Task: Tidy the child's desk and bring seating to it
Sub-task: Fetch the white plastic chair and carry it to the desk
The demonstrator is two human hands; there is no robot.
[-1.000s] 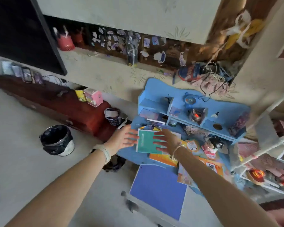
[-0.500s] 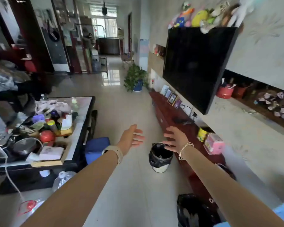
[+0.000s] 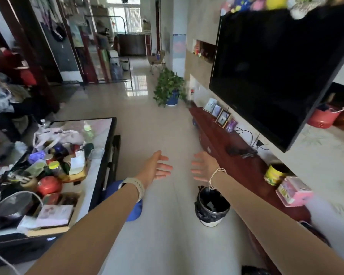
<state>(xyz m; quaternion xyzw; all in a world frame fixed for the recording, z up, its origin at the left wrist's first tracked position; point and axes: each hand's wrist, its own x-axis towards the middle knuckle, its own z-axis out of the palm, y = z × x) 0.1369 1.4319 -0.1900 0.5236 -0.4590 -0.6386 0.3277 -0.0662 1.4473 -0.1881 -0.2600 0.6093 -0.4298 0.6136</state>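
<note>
**Both hands empty, reaching out over the floor**

My left hand (image 3: 157, 168) and right hand (image 3: 204, 168) are stretched forward at the same height, palms turned toward each other, fingers loosely spread, gripping nothing. A pale band wraps my left wrist, a thin string bracelet my right. Under my left forearm a blue stool (image 3: 135, 210) sits on the floor beside the cluttered coffee table (image 3: 105, 155). Just below my right wrist stands a bin (image 3: 212, 207) lined with black plastic. The child's desk is out of sight.
</note>
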